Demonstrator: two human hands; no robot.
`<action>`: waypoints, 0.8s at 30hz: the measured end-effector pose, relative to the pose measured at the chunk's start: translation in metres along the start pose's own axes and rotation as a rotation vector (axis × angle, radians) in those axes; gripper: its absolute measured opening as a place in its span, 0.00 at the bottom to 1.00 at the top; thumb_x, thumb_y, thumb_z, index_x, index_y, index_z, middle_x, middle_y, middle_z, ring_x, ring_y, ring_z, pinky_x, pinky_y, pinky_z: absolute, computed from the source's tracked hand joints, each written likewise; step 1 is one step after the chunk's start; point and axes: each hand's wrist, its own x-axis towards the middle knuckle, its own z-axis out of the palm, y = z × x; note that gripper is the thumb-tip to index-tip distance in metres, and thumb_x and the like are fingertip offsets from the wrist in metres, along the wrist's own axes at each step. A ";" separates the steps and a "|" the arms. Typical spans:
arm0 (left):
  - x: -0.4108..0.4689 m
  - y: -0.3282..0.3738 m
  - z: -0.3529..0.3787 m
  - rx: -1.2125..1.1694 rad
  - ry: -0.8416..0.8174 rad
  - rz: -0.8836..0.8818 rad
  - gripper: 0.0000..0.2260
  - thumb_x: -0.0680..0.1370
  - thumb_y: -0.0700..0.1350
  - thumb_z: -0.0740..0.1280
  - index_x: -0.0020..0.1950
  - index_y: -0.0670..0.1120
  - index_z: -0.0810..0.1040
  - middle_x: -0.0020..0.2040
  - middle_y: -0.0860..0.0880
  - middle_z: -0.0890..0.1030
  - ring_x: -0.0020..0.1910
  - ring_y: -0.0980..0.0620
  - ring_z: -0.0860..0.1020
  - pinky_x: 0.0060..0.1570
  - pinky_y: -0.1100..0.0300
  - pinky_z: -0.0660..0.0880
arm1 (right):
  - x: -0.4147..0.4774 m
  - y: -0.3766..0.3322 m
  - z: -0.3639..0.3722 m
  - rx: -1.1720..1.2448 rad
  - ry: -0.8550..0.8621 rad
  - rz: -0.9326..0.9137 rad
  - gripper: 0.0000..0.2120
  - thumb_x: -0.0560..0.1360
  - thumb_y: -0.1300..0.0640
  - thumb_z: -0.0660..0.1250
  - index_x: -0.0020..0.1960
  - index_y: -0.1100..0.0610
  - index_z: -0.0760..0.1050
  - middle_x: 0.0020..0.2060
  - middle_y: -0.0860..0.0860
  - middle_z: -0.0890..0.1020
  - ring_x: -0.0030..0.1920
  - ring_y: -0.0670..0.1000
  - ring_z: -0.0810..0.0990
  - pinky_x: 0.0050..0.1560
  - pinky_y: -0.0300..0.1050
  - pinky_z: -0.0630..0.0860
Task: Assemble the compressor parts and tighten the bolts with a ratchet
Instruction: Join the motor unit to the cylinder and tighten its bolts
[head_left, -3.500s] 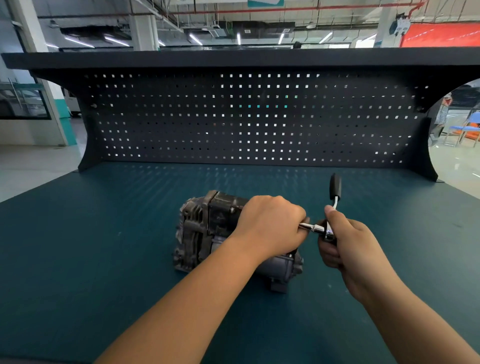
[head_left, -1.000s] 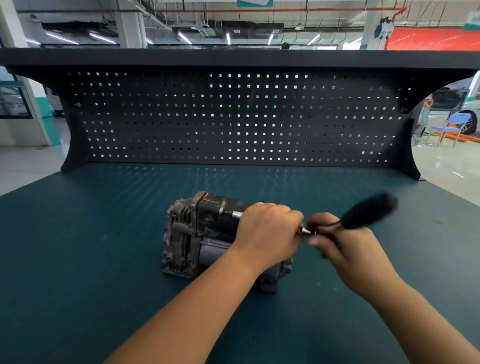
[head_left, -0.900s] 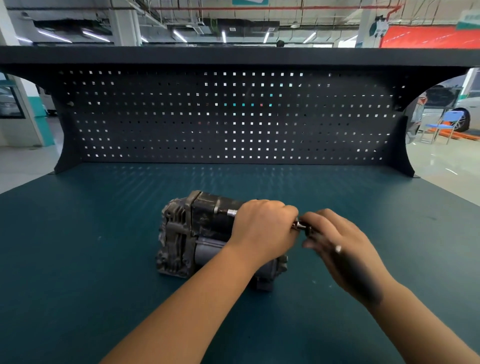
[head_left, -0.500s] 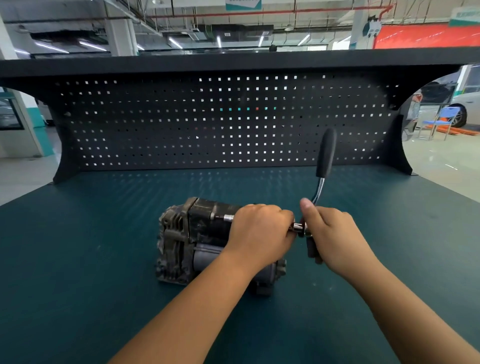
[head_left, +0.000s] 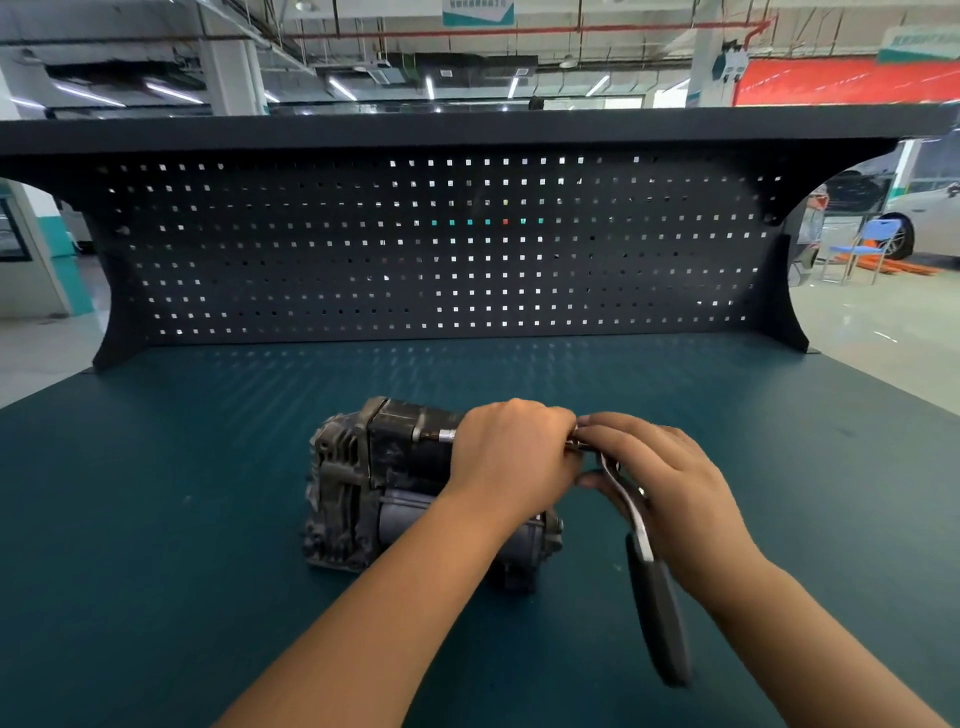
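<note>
Bare forearms enter from the near edge; left hand fisted, knuckles up, round extension bar; right hand just right of it, fingers curled round ratchet near its head.

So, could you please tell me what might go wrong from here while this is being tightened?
The right hand holds the ratchet near its head, so leverage looks poor and it could slip. The left hand wraps the extension bar; if that tilts, it may slip out of the compressor. The compressor rests on the table with no clamp in view, so it might shift.
</note>
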 end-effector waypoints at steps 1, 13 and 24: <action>0.000 0.000 0.002 -0.004 -0.002 -0.003 0.07 0.73 0.50 0.62 0.41 0.48 0.77 0.40 0.49 0.80 0.42 0.46 0.77 0.30 0.58 0.56 | -0.001 0.000 0.002 -0.020 0.052 -0.007 0.14 0.70 0.54 0.69 0.51 0.63 0.81 0.51 0.53 0.83 0.47 0.47 0.75 0.47 0.41 0.70; -0.006 -0.001 -0.002 0.018 -0.047 0.071 0.09 0.73 0.48 0.62 0.34 0.49 0.68 0.36 0.47 0.79 0.37 0.43 0.76 0.26 0.63 0.50 | 0.040 -0.012 0.009 0.421 -0.173 0.916 0.31 0.79 0.43 0.53 0.36 0.71 0.70 0.24 0.53 0.73 0.27 0.50 0.69 0.29 0.43 0.65; -0.007 -0.001 -0.002 0.025 -0.044 0.062 0.06 0.72 0.48 0.63 0.38 0.47 0.76 0.36 0.48 0.79 0.36 0.45 0.75 0.26 0.62 0.50 | 0.002 -0.013 -0.004 0.342 0.005 0.473 0.07 0.79 0.51 0.60 0.43 0.52 0.71 0.37 0.44 0.78 0.39 0.44 0.75 0.35 0.34 0.69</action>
